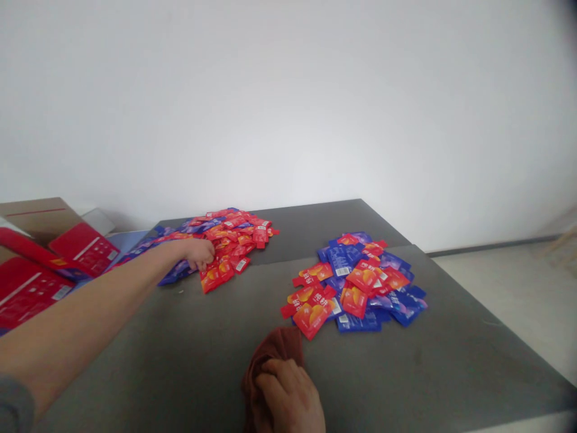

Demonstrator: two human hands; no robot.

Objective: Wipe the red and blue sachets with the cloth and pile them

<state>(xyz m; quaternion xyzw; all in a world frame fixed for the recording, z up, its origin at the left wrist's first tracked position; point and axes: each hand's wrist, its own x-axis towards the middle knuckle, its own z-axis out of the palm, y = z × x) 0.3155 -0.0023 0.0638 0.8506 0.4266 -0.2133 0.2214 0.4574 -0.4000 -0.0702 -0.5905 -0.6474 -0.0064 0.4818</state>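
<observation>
My left hand (199, 254) reaches out to the far left pile of red and blue packets (234, 240). Its fingers are curled down among the red ones, and what they hold, if anything, is hidden. Near the front edge, my right hand (292, 397) is closed on a bunched brown cloth (274, 355) that lies on the dark grey table (202, 361). Just beyond the cloth is a second pile of packets (356, 282), red ones with orange fruit pictures mixed with blue ones; the cloth's far end comes close to its nearest red packet (311, 316).
An open cardboard box with red printed sides (31, 288) stands at the left, next to the far pile. A white wall (288, 108) rises behind the table. Pale floor (491, 282) shows past the table's right edge.
</observation>
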